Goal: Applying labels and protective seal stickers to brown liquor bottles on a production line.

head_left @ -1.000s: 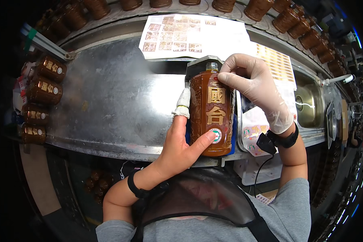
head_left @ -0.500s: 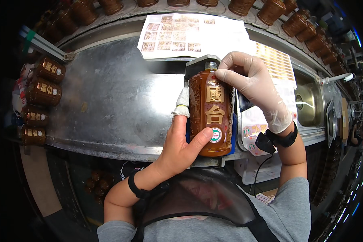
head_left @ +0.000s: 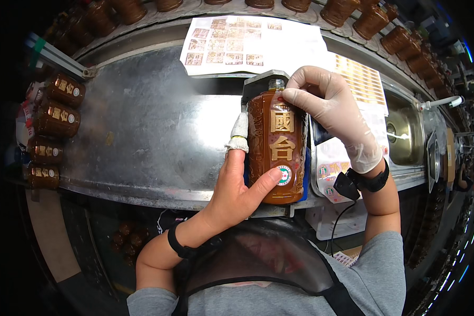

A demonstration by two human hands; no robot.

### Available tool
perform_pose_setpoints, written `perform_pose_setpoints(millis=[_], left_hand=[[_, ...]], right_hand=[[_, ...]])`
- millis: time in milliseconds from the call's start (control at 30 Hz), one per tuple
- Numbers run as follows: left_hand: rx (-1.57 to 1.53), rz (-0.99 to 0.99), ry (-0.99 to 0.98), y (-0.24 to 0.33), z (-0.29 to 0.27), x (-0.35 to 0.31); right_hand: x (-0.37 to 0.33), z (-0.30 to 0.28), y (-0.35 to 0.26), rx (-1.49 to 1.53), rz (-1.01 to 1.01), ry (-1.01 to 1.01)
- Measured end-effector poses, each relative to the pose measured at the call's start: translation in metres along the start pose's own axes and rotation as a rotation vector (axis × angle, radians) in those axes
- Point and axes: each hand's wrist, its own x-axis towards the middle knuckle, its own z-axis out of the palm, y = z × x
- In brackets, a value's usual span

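Steel covers the table [head_left: 142, 137], a long metal bench with printed paper sheets [head_left: 247, 42] at its far edge and rows of brown bottles [head_left: 55, 113] lined up at the left and along the back. Near its front edge, a brown bottle [head_left: 278, 150] with gold characters and a small round sticker lies on its side in a dark holder [head_left: 258, 84], neck pointing away from the person. The left hand [head_left: 237, 184] cups the bottle's left flank, its wrapped forefinger along the side and thumb pressed by the round sticker. The gloved right hand [head_left: 334, 113] bends over the neck end, its fingers [head_left: 292, 97] closed against the bottle's shoulder. A small sink [head_left: 405, 131] sits just to the right.
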Motion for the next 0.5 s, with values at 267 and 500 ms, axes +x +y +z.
perform_pose_setpoints(millis=[267, 500], left_hand=[[-0.012, -0.02, -0.024, 0.0008, -0.0012, 0.0001], [-0.023, -0.043, -0.006, -0.0005, -0.0017, -0.0007]], right_hand=[[-0.0011, -0.0006, -0.0008, 0.057, -0.011, -0.01], [0.0004, 0.0023, 0.0025, 0.069, -0.028, -0.001]])
